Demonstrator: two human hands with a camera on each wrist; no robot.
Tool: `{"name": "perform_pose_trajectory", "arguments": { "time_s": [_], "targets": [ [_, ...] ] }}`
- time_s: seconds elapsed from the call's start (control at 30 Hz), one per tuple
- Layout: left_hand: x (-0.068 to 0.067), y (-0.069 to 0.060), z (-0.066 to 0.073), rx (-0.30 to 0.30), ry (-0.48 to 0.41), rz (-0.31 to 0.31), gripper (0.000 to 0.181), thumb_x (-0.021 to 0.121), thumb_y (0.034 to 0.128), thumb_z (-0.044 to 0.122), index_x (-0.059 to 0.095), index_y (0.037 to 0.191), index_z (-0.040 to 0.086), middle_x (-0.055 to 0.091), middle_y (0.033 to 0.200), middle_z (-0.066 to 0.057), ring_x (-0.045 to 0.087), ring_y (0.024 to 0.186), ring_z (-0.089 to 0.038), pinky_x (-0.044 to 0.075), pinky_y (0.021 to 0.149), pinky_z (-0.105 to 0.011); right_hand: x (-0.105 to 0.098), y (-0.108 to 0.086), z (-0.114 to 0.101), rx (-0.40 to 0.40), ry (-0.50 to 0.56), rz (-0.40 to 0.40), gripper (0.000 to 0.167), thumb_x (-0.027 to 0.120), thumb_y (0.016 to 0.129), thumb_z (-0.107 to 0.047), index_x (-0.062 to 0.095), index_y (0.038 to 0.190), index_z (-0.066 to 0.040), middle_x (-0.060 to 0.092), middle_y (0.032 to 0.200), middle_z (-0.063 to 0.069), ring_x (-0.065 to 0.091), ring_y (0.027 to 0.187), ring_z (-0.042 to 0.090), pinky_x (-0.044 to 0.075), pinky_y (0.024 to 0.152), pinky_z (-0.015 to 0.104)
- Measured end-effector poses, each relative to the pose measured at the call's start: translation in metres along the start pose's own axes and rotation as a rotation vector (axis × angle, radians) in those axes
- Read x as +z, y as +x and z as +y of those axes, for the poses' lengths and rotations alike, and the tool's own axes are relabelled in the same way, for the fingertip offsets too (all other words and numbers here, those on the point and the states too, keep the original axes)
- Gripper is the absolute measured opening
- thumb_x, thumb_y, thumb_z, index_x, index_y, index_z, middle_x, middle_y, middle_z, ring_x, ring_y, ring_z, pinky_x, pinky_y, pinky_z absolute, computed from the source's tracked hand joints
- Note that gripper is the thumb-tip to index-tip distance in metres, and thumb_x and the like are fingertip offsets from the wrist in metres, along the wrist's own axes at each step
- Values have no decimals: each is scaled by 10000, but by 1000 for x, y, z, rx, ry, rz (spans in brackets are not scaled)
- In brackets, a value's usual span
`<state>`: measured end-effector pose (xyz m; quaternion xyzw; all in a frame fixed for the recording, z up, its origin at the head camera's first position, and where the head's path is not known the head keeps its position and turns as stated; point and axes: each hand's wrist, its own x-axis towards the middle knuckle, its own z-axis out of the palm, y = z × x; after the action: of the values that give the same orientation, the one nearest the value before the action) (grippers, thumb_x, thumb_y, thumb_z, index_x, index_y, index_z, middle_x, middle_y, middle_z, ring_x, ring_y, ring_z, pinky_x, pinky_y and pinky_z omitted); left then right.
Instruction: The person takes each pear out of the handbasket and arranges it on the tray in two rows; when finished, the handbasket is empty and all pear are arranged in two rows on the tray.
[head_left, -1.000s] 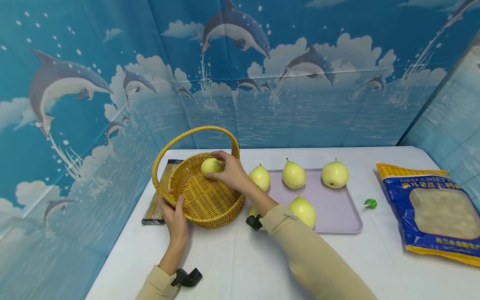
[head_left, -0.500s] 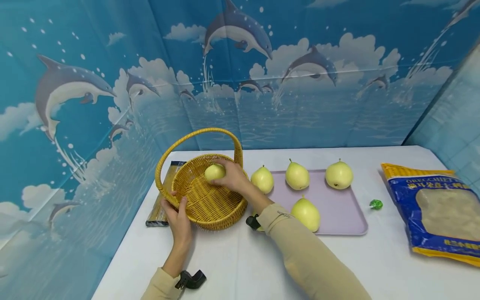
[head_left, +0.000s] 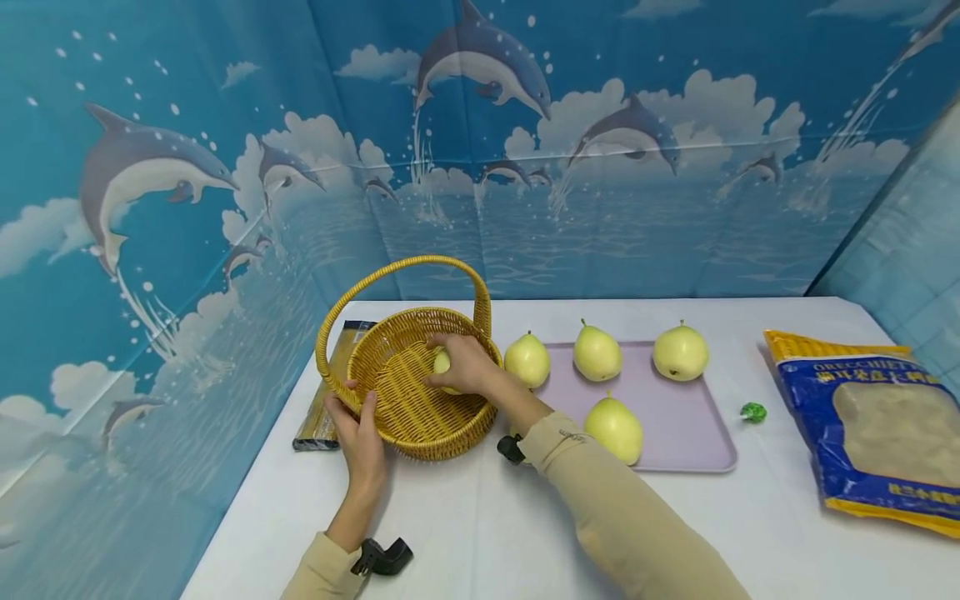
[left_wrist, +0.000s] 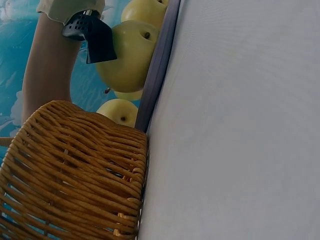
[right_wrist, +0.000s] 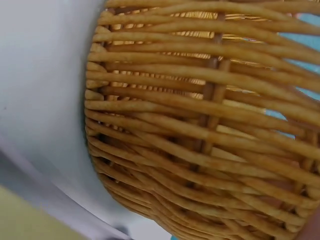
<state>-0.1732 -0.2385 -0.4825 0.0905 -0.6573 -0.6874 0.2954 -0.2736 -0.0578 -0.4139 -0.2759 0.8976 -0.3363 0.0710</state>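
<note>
A yellow wicker basket point(head_left: 431, 446) with a tall arched handle stands at the left of the table. My left hand point(head_left: 363, 446) holds its near-left rim, thumb on the inner side and fingers mostly hidden outside. Inside the basket, toward its right wall, my right hand point(head_left: 468, 367) grips a pale green pear point(head_left: 441, 362), largely covered by the fingers. In the left wrist view the woven wall point(left_wrist: 75, 170) fills the lower left. The right wrist view shows the basket side point(right_wrist: 200, 105) close up; the pear cannot be made out there.
A lilac tray point(head_left: 682, 425) to the right of the basket bears several pears point(head_left: 613, 429). Beyond it lie a small green wrapped item point(head_left: 753, 412) and a blue-yellow pasta bag point(head_left: 873, 425). A flat brown packet point(head_left: 318, 417) lies partly behind the basket's left side.
The right hand has carried the pear rightward and lower inside the basket, and its fingers now hide more of it. The left hand keeps its place on the rim.
</note>
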Motion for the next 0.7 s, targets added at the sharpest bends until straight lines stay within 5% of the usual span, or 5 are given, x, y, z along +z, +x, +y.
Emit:
{"name": "perform_pose_trajectory", "arguments": {
  "time_s": [0.4, 0.7],
  "targets": [
    [1, 1, 0, -15, 20, -2, 313, 496, 1109, 105, 378, 1386, 21, 434, 1443, -197, 485, 1321, -359, 448, 999, -235, -2, -11, -4, -60, 99, 79, 730, 898, 848, -106, 555, 1493, -81, 564, 1531, 122, 516, 1423, 336, 440, 1157, 487],
    [1, 0, 0, -12, 10, 4, 321, 511, 1108, 121, 384, 1386, 25, 434, 1449, -195, 480, 1336, -361, 447, 977, -189, -4, -16, -8, 56, 46, -36, 850, 915, 842, -290, 492, 1525, -14, 613, 1449, 172, 561, 1329, 389, 518, 1048, 481]
  ]
}}
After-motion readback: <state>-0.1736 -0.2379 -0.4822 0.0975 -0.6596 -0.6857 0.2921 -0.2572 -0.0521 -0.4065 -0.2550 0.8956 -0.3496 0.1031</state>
